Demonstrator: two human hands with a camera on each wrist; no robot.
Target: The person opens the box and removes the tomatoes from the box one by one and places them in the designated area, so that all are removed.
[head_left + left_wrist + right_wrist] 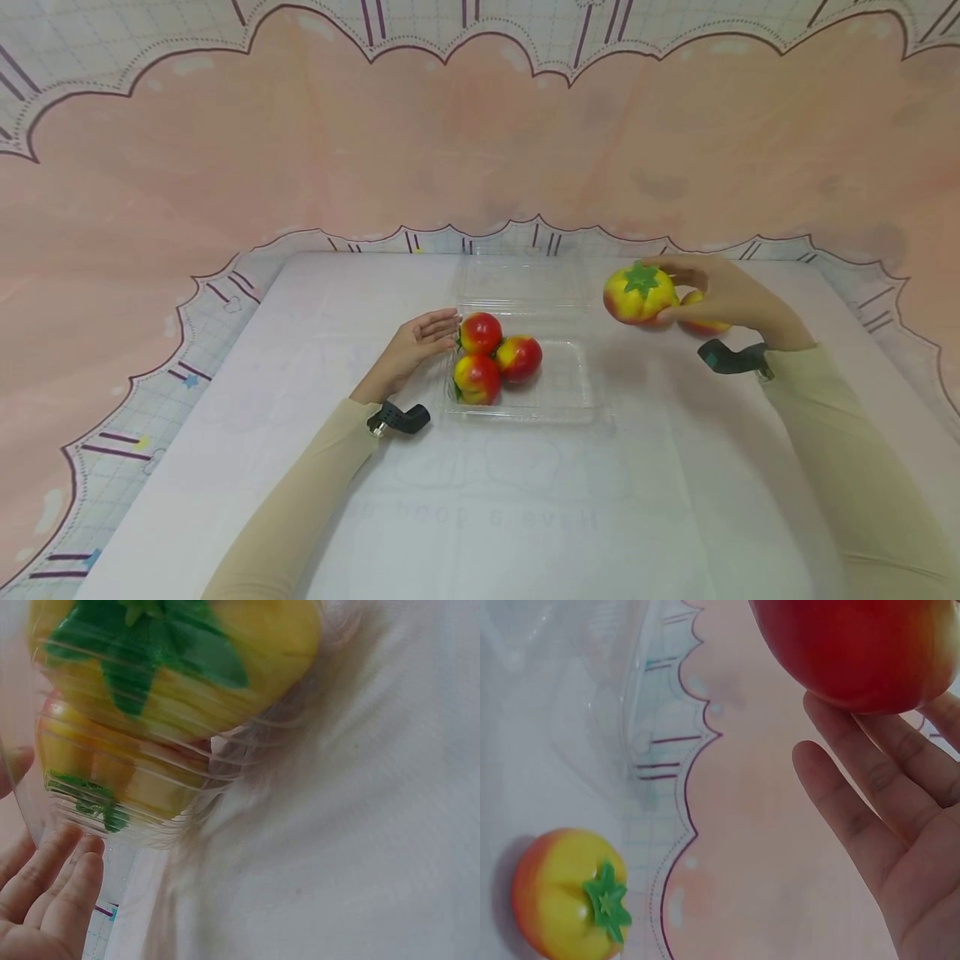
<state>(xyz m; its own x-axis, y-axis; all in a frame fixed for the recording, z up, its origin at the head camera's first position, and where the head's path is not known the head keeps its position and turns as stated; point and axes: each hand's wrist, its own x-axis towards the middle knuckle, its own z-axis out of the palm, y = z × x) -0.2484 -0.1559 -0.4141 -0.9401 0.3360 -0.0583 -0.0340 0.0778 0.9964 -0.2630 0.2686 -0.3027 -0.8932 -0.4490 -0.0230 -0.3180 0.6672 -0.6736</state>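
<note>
My right hand [723, 293] grips a red-and-yellow toy tomato [628, 302] with a green star-shaped calyx, above the table right of a clear plastic box [570, 379]. In the right wrist view, fingers [885, 776] lie along the red side of that held tomato [855, 656]. Another toy tomato [559, 889] rests on the table beneath the hand, partly hidden in the head view. Three toy tomatoes [519, 360] sit in the left half of the box. My left hand [408, 346] is at the box's left wall, its fingers [75, 896] fairly straight and close against the plastic.
The box's clear lid [521, 282] lies folded back behind the tray. A white cloth [480, 517] with faint print covers the table. Beyond the back edge hangs a pink-and-white patterned cloth [465, 150]. Each wrist wears a small black camera [405, 418].
</note>
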